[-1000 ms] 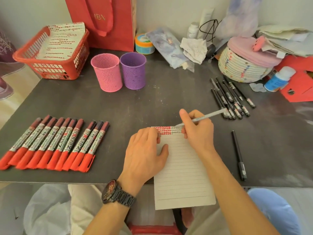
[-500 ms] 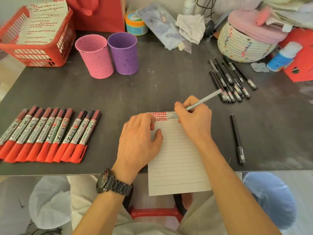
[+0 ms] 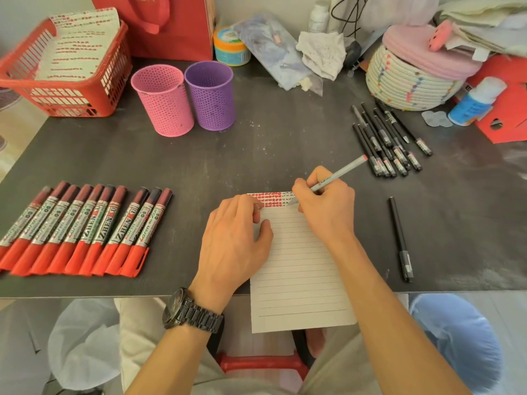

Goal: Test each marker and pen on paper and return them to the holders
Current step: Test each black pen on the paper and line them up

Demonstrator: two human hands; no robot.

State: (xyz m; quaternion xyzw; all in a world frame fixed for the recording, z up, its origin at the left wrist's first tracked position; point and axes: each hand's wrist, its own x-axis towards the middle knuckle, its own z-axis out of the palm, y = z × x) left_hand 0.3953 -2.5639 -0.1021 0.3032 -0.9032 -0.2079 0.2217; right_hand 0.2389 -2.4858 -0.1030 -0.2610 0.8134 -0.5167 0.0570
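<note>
Right hand (image 3: pixel 325 206) pinching the pen (image 3: pixel 339 173), tip just under its fingers, left hand (image 3: pixel 233 240) flat, pinning the paper (image 3: pixel 296 266) alongside: I'd make one short, light stroke.

Lower barrel of pen (image 3: pixel 336 175) hidden in right hand (image 3: pixel 325 208), paper (image 3: pixel 296 266) top left corner beneath left hand (image 3: pixel 233 240), leftmost marker (image 3: pixel 25 220) cropped.

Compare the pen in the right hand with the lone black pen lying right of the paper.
Colour: the held pen is pale grey with a red end; the lone pen is black. Pose: the held pen slants, tip at the top of the paper; the lone pen lies flat on the table. State: the right hand grips the held pen; nothing touches the lone pen. Both are slim.
</note>
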